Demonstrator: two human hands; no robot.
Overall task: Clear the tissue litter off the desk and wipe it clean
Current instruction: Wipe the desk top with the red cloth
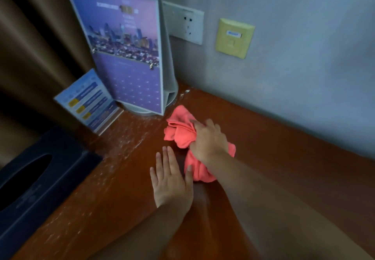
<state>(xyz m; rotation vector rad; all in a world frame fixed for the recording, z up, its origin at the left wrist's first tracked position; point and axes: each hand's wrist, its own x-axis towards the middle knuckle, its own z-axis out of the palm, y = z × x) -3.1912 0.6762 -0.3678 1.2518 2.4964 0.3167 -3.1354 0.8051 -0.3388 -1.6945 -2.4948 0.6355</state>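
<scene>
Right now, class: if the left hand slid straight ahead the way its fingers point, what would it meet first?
Probably the crumpled coral-pink cloth gripped by the right hand; the left hand lies flat beside it, though depth is unclear.

head view, close, angled down at desk (263,158)

**Desk corner, seen from above**

Cloth (182,131) at centre on the desk (274,148), just beside the display stand (129,56) at 11 o'clock. Leaflet holder (89,101) at 10, tissue box (40,176) at 8. Wall socket (184,23) and data port (234,37) at 12–1.
</scene>
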